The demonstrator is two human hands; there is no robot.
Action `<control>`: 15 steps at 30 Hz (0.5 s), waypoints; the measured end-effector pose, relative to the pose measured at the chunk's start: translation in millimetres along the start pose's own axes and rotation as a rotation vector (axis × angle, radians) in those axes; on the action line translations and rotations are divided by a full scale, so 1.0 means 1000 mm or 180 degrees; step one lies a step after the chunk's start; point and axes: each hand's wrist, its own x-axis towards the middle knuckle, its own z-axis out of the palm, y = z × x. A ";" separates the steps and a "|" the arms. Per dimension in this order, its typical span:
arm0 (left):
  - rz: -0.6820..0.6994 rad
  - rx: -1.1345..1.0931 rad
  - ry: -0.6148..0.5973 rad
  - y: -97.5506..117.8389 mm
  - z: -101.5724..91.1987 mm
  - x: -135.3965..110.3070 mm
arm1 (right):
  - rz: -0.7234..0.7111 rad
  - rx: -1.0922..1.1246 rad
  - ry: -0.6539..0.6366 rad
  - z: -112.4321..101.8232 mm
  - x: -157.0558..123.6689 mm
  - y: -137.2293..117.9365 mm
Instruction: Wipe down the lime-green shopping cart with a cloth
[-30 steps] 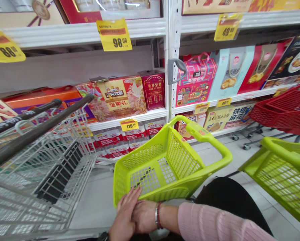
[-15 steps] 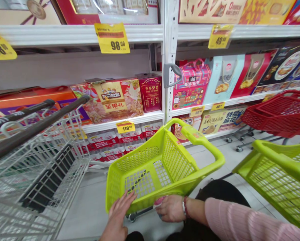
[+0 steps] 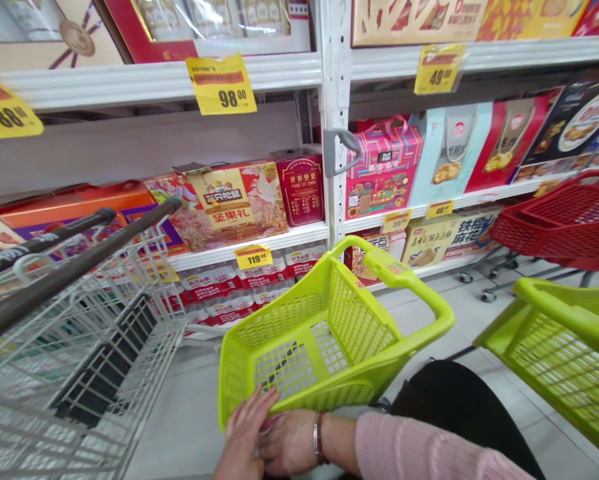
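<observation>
A lime green plastic cart basket [image 3: 329, 333] stands tilted in front of me on the shop floor. My left hand [image 3: 244, 433] lies with its fingers stretched flat against the basket's near lower edge. Right beside it and touching it, my right hand [image 3: 289, 443], with a bracelet and a pink sleeve, is curled under that same edge. A small pink thing [image 3: 272, 421] shows between the two hands, in the right hand's fingers; I cannot make out what it is.
A metal wire trolley [image 3: 79, 333] fills the left. A second green basket [image 3: 564, 360] and a red one [image 3: 569, 220] stand on the right. Shelves [image 3: 259, 237] ahead hold gift boxes and yellow price tags, with bottled water packs [image 3: 229, 293] beneath. My dark-trousered knee [image 3: 454, 407] is below the basket.
Half a second ago the hands were apart, the right one farther right under the basket with the pink thing. Now the right hand is back against the left at the basket's near corner.
</observation>
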 end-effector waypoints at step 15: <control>-0.0046 0.0037 0.0004 -0.001 -0.003 0.004 | 0.0180 -0.0220 -0.0321 -0.032 -0.166 0.013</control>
